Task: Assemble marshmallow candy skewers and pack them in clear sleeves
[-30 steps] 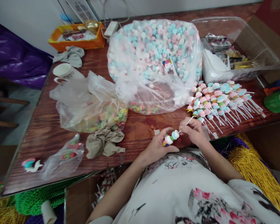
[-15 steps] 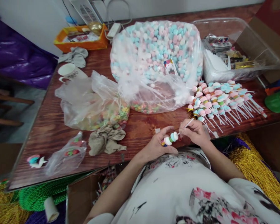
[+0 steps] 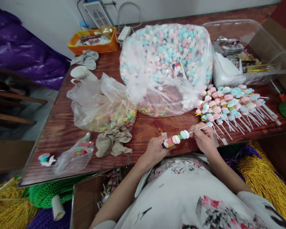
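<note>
Pastel skewer spans two hands at the counter's near edge

The skewer (image 3: 180, 137) lies slantwise between the hands, just in from the near edge of the dark red counter (image 3: 145, 132), its stick end farther from that edge. Four rounded pieces show, packed snugly on it: white nearest the bare stick, then pale blue, a thin green one, and a pinkish-white one. They look matt and soft, with plump, smooth rims. Beyond them, at the other end, is a printed patch in pink, yellow and white, partly covered by the left hand (image 3: 156, 147), whose grip is closed around that end. The right hand (image 3: 205, 137) has its grip pinched on the slim, white stick (image 3: 200, 128). A small red ring (image 3: 186, 144) lies just beside the skewer, toward the near edge. Toward the counter's right edge, a heap of similar skewers (image 3: 231, 103) lies with white sticks pointing to the near edge
</note>
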Demonstrator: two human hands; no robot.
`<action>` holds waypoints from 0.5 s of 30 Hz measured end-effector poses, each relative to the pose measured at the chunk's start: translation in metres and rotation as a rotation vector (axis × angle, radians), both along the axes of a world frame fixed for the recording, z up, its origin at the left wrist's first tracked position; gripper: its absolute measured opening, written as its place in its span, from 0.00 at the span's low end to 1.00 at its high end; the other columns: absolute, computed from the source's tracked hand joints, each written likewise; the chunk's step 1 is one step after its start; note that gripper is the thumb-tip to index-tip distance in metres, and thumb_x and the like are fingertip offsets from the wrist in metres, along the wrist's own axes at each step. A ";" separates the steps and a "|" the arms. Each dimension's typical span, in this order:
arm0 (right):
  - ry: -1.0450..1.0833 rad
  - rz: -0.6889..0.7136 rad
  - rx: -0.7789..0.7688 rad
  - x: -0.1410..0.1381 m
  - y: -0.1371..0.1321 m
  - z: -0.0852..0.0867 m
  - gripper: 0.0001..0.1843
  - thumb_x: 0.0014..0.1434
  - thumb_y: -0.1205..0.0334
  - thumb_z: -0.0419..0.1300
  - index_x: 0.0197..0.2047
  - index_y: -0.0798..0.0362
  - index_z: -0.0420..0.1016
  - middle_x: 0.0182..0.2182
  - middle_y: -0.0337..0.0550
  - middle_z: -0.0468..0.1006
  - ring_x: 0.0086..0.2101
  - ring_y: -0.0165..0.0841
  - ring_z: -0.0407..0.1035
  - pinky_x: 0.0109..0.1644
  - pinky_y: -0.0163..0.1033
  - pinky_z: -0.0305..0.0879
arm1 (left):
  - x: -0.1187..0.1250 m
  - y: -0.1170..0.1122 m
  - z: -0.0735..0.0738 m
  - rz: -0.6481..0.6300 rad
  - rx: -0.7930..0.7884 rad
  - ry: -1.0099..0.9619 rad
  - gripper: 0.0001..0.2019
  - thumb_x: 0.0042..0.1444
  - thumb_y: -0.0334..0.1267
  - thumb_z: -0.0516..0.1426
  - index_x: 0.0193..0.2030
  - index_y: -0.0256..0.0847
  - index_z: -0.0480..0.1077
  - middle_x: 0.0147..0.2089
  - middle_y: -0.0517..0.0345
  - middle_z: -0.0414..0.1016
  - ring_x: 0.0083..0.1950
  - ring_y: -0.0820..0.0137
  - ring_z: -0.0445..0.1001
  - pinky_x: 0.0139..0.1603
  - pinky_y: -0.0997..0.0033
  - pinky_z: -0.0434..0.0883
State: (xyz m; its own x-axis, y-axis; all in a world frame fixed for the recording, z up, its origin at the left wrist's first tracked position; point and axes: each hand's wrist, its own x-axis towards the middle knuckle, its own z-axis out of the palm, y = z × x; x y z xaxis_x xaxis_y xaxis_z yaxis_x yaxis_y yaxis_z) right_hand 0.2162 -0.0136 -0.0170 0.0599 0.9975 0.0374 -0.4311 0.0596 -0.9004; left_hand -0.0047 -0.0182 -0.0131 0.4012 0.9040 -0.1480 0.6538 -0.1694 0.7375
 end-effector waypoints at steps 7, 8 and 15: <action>-0.178 -0.089 0.009 0.004 -0.003 -0.013 0.05 0.57 0.58 0.64 0.31 0.50 0.75 0.25 0.36 0.76 0.26 0.30 0.70 0.34 0.37 0.66 | 0.005 -0.003 -0.008 0.110 0.152 -0.090 0.05 0.51 0.32 0.58 0.25 0.38 0.67 0.23 0.65 0.63 0.25 0.77 0.59 0.28 0.77 0.56; -0.182 -0.090 0.010 0.003 -0.003 -0.014 0.05 0.57 0.58 0.65 0.31 0.50 0.75 0.26 0.36 0.77 0.27 0.30 0.70 0.34 0.37 0.66 | 0.005 -0.003 -0.008 0.094 0.165 -0.069 0.03 0.50 0.31 0.57 0.26 0.38 0.67 0.23 0.65 0.64 0.25 0.77 0.60 0.28 0.77 0.56; -0.163 -0.011 -0.069 0.000 0.006 -0.011 0.09 0.56 0.55 0.65 0.29 0.51 0.74 0.23 0.36 0.76 0.24 0.28 0.69 0.31 0.35 0.67 | 0.003 0.002 -0.008 -0.120 0.228 0.302 0.06 0.48 0.27 0.54 0.32 0.38 0.69 0.30 0.56 0.71 0.33 0.68 0.69 0.32 0.72 0.58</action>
State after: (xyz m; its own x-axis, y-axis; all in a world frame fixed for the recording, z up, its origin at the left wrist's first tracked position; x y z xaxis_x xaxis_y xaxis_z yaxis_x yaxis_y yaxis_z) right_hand 0.2162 -0.0081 -0.0275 0.0700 0.9973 -0.0214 -0.2789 -0.0011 -0.9603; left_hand -0.0019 -0.0166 -0.0213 0.4750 0.8766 -0.0767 0.8012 -0.3948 0.4498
